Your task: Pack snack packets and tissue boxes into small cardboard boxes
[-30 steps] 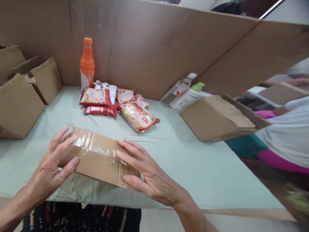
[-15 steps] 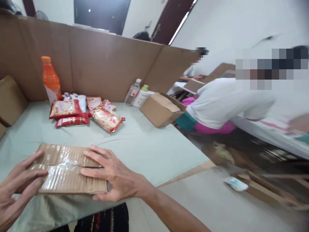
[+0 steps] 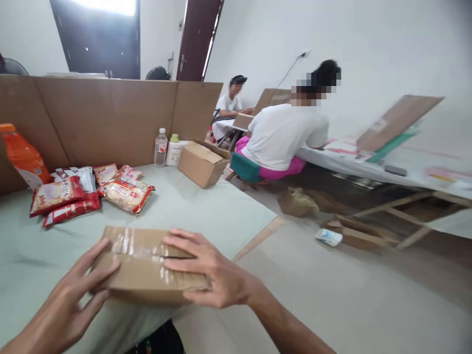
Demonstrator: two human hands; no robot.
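Between my two hands is a flat brown cardboard box (image 3: pixel 142 280), with clear tape along its top seam, at the near edge of the table. My left hand (image 3: pixel 75 290) grips its left end, fingers over the top edge. On the right end, my right hand (image 3: pixel 212 273) has its fingers spread over the top flaps and its thumb low on the near side. The box's underside is hidden. Just beyond it lie red-and-clear snack packets (image 3: pixel 127 191) and more red packets (image 3: pixel 61 196).
An orange drink bottle (image 3: pixel 25 157), a clear bottle (image 3: pixel 160 147), a white bottle with a green cap (image 3: pixel 174 150) and a small open carton (image 3: pixel 201 164) stand along a cardboard screen (image 3: pixel 110 123). Right of the table (image 3: pixel 177 196), a seated person (image 3: pixel 283 132) works; cartons (image 3: pixel 354 233) lie on the floor.
My view has swung to the right, so the table's items sit further left and more of the neighbouring table shows. Both hands keep hold of the box, whose near side now shows more.
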